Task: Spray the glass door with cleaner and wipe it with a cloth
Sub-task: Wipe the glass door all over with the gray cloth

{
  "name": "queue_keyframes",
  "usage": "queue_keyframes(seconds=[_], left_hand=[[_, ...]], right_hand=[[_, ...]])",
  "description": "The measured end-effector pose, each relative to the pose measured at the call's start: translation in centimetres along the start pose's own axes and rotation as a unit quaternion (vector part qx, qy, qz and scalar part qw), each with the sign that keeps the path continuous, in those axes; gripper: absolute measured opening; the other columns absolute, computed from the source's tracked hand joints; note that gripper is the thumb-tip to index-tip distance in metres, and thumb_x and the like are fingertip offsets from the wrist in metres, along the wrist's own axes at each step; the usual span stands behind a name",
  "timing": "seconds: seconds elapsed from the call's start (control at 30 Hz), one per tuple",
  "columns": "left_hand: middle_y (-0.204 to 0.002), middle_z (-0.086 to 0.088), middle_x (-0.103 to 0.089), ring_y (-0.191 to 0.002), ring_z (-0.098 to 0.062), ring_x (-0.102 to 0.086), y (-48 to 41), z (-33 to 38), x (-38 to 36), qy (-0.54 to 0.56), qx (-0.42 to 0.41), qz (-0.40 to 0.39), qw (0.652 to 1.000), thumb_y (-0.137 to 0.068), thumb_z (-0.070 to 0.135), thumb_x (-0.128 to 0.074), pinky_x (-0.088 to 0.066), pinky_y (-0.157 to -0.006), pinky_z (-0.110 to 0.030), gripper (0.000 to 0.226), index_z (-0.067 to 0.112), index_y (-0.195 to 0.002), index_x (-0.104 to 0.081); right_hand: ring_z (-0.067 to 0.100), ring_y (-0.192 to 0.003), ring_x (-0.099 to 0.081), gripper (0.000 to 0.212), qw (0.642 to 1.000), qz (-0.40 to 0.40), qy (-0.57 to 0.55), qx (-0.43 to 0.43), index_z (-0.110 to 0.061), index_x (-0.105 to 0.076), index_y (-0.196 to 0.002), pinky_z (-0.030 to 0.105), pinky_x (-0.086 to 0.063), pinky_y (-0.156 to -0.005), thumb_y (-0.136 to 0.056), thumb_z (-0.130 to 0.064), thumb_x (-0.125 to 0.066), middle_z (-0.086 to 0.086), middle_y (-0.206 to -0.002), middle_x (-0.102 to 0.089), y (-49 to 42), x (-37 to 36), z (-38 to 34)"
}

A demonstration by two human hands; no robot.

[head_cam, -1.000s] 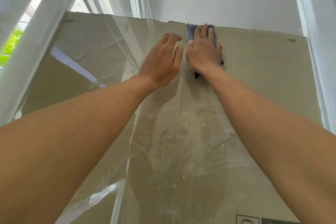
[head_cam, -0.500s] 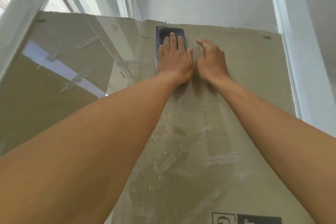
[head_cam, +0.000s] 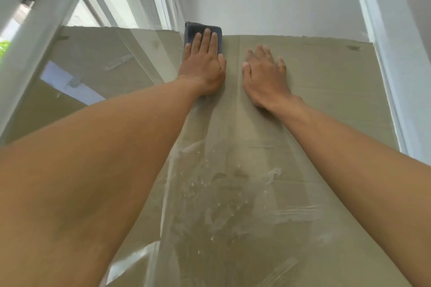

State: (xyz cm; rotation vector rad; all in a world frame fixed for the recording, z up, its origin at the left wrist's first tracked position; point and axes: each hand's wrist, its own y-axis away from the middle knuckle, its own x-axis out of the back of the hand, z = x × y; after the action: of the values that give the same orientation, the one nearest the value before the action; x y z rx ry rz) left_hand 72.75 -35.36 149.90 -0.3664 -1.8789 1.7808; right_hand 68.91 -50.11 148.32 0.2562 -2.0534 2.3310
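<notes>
At the frame's upper centre, the left hand pressed the cloth flat on the glass door; the right hand lay spread just beside it.

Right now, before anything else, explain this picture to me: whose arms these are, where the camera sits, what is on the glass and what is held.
There is no machine here: these are a person's two bare arms. The one picture comes from a camera worn on the person's head, looking forward along the arms. In front stands the glass door in a white frame, with brown cardboard showing through the glass. Lower down, the glass carries white streaks and droplets, probably cleaner. The left hand lies flat, fingers straight, on a dark grey cloth and presses it against the glass near the cardboard's top edge. The right hand rests open on the glass beside it and holds nothing. No spray bottle is in view.
</notes>
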Motion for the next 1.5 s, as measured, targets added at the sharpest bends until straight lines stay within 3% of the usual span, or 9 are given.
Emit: queue_keyframes(seconds=[0.2, 0.4, 0.73, 1.03, 1.5], left_hand=[[-0.163, -0.004, 0.01, -0.149, -0.018, 0.01, 2.8, -2.0, 0.5, -0.005, -0.002, -0.001, 1.0, -0.104, 0.029, -0.017, 0.007, -0.122, -0.038, 0.058, 0.012, -0.155, 0.003], [-0.163, -0.004, -0.011, -0.15, -0.019, -0.006, 6.2, -2.4, 0.5, 0.029, -0.038, 0.014, 0.999, -0.102, 0.028, -0.029, 0.0, -0.121, -0.039, 0.055, 0.012, -0.153, -0.02], [-0.163, 0.002, 0.004, -0.15, -0.016, 0.006, 1.9, -3.3, 0.5, -0.021, -0.123, -0.017, 0.992, -0.106, 0.034, -0.015, 0.006, -0.121, -0.041, 0.053, 0.02, -0.156, -0.001], [-0.163, 0.0, 0.007, -0.15, -0.017, 0.008, 0.4, -8.1, 1.9, 0.004, -0.025, 0.022, 0.999, -0.105, 0.028, -0.013, 0.006, -0.122, -0.04, 0.054, 0.015, -0.155, 0.001], [-0.164, 0.0, 0.003, -0.15, -0.017, 0.004, 5.8, -12.1, 1.7, -0.014, 0.008, 0.044, 0.999, -0.104, 0.025, -0.017, 0.005, -0.122, -0.042, 0.054, 0.016, -0.155, -0.002]], right_hand=[[0.02, -0.151, -0.005, 0.053, 1.0, 0.007, 0.017, -0.004, -0.008, -0.02, -0.155, 0.049, 0.0, -0.12, -0.105, -0.028, -0.023, 0.007, -0.164, -0.01, 1.0, -1.1, -1.3], [0.022, -0.152, -0.004, 0.055, 0.998, 0.013, 0.026, -0.047, -0.008, -0.017, -0.155, 0.051, 0.001, -0.12, -0.105, -0.028, -0.023, 0.007, -0.164, -0.008, 1.6, -1.6, -2.7], [0.019, -0.152, -0.002, 0.054, 0.997, -0.013, 0.083, 0.002, -0.012, -0.014, -0.157, 0.051, 0.0, -0.12, -0.106, -0.027, -0.021, 0.004, -0.165, -0.007, 1.4, -2.0, -5.6], [0.02, -0.152, -0.004, 0.053, 0.997, -0.026, 0.079, -0.008, -0.01, -0.016, -0.156, 0.05, -0.003, -0.121, -0.106, -0.028, -0.022, 0.006, -0.165, -0.006, 0.7, -2.1, -6.7], [0.02, -0.152, -0.002, 0.053, 0.998, -0.029, 0.062, -0.002, -0.008, -0.014, -0.155, 0.049, 0.001, -0.121, -0.106, -0.027, -0.021, 0.006, -0.165, -0.006, 3.1, -3.1, -7.4]])
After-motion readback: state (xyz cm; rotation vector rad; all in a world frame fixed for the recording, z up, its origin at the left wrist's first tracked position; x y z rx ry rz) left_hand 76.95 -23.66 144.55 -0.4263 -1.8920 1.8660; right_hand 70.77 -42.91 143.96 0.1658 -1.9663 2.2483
